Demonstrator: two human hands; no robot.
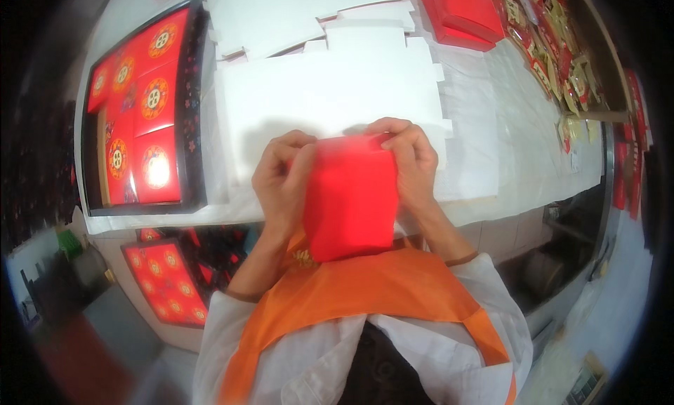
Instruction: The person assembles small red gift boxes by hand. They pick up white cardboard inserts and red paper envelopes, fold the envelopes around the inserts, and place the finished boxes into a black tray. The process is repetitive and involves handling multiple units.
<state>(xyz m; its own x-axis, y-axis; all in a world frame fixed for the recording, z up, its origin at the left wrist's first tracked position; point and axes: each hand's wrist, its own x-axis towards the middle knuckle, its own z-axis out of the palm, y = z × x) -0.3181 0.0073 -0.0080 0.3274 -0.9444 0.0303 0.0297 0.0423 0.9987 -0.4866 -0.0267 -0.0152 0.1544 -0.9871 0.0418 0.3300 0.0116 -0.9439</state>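
Between my two hands, close to my orange apron, is a plain red cardboard box [353, 201], its top edge facing the table. My left hand [284, 177] pinches its far left corner, thumb and fingers closed on the edge. At the far right corner my right hand [411, 163] grips the same edge in a pinch. The box's underside is hidden. Just beyond it lies a stack of flat white die-cut card sheets [330, 89], with tabs along the edges.
On the left a black-rimmed tray [189, 124] holds several red boxes with round gold patterns. Red boxes [463, 15] stand at the back. A carton [604, 54] of small wrapped packets is at the far right. Another patterned red tray [167, 282] sits below the table's left edge.
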